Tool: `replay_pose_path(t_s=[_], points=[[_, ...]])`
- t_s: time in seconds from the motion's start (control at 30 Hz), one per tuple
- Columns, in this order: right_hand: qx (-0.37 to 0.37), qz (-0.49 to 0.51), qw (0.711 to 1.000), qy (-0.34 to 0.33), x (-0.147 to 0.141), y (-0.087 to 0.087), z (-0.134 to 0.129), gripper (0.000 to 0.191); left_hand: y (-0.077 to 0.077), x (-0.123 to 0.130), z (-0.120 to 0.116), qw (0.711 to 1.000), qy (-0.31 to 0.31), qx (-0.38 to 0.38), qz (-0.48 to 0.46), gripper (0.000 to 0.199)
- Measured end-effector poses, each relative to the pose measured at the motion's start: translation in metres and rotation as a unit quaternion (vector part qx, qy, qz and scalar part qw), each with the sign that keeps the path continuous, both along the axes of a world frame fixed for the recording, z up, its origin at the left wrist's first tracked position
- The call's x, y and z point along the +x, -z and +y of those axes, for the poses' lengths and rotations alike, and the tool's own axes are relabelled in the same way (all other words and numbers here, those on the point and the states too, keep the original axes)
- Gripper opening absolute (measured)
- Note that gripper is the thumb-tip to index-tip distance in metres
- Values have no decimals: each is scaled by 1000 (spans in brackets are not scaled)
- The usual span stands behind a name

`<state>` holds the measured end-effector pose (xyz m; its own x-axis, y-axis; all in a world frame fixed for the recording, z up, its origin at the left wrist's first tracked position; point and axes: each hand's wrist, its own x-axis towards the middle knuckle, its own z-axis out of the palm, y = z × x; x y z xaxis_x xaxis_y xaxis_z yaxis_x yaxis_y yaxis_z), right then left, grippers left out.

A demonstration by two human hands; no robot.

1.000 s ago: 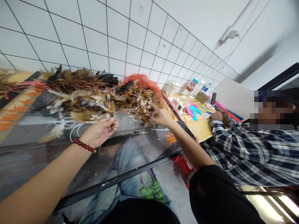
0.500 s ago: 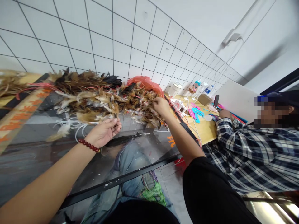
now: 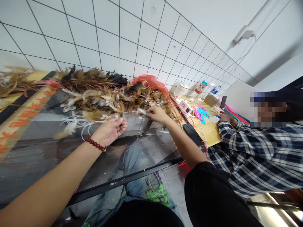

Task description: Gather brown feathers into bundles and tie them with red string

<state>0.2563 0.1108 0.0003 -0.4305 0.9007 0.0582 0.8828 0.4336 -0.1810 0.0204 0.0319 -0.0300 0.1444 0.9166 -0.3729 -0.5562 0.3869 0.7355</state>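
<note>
My left hand, wearing a dark red bead bracelet, is pinched on the base of a brown feather at the front of the pile. My right hand has its fingertips closed on a small feather with a pale fluffy end; its exact grip is partly hidden. Behind both hands spreads a heap of loose brown and white feathers. A bound row of brown and black feathers lies at the back. Left of my left hand, a whitish feather rests by white plastic ties.
A red plastic bag lies behind the feathers, against the white grid wall. The glass tabletop has a black frame edge. To the right, a black phone, cables and craft pieces lie on a wooden desk, where a person in plaid sits.
My right hand has drawn left and out of the feather heap, toward my left hand, with a pale feather at its fingertips. My left hand keeps its pinch. The view has shifted slightly.
</note>
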Motion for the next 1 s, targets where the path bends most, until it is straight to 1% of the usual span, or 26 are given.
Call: replay_pose_path(t_s=[0.07,0.1,0.17,0.23,0.27,0.3,0.33,0.37,0.43,0.47,0.5,0.53,0.57,0.63,0.67,0.7,0.77,0.83,0.87,0.93,1.0], points=[[-29,100,994,-13,-2,-13,4,22,0,0,0,1000,-6,2,-2,13],[-25,130,991,-36,-5,-19,3,22,-1,0,0,1000,-14,4,-1,13],[13,137,985,-106,-15,-24,-2,22,-1,-1,1,999,-36,11,-1,15],[68,108,976,-178,-26,-21,-8,27,-1,-2,2,997,-70,21,-4,16],[95,101,970,-200,-31,-17,-9,31,-1,-3,2,996,-90,27,-5,17],[121,107,965,-207,-35,-12,-10,35,-1,-3,3,994,-109,33,-8,18],[143,130,960,-201,-38,-6,-10,37,-1,-4,4,991,-125,37,-10,19],[160,168,955,-183,-40,0,-8,36,-1,-5,4,989,-138,41,-11,19],[166,265,941,-127,-44,14,-5,25,-1,-6,5,988,-148,46,-10,21],[149,315,932,-101,-46,20,-4,20,0,-6,5,988,-144,47,-6,21],[113,359,923,-82,-49,25,-4,17,0,-5,4,990,-133,48,1,21],[59,396,913,-77,-51,30,-6,17,0,-4,3,992,-116,50,11,21],[-7,425,901,-85,-54,33,-9,20,0,-3,2,994,-95,51,24,20],[-146,459,866,-133,-60,37,-16,29,0,-1,-1,996,-39,54,51,20],[-202,472,844,-155,-63,38,-20,33,0,0,-3,996,-11,56,64,19],[-242,487,822,-168,-66,39,-24,36,0,1,-4,996,15,56,74,19],[-282,528,785,-160,-70,41,-30,40,1,1,-6,993,56,55,85,19],[-294,572,755,-124,-72,43,-32,41,1,-1,-6,992,85,52,80,17],[-300,586,745,-106,-73,44,-33,41,2,-2,-5,991,98,50,72,15],[-309,600,733,-79,-74,46,-32,40,2,-5,-5,989,129,41,56,11],[-316,603,730,-69,-74,47,-32,40,2,-8,-4,986,154,33,47,10]])
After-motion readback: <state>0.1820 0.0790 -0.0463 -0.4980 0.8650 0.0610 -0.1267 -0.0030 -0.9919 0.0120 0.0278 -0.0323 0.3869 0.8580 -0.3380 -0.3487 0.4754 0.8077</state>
